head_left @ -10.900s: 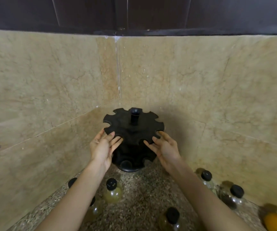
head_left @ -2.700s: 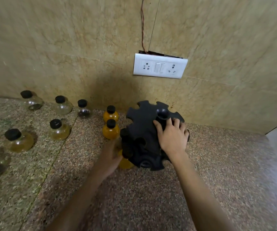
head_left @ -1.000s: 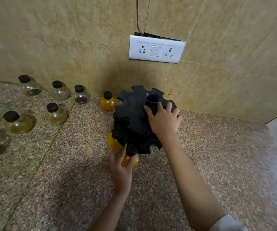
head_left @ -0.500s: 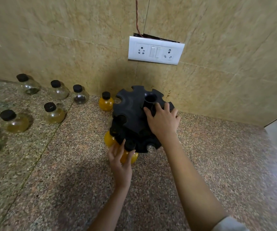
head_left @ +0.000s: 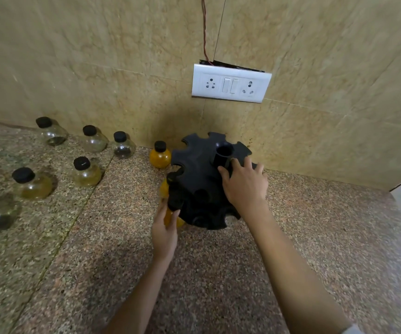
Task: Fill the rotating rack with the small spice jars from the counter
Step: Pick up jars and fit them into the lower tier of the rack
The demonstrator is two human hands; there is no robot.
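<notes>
1. Two surfaces meet here: a speckled granite counter and a wall of glossy beige stone tiles. The wall carries a white switch plate with a red wire above it.
2. Seven round glass jars with black caps stand on the counter left of the rack, one with orange filling just beside it.
3. The black plastic rack, notch-edged on top with a central tube, stands near the wall.
4. My right hand rests spread on its top. My left hand grips an orange jar at the rack's near-left edge.
</notes>
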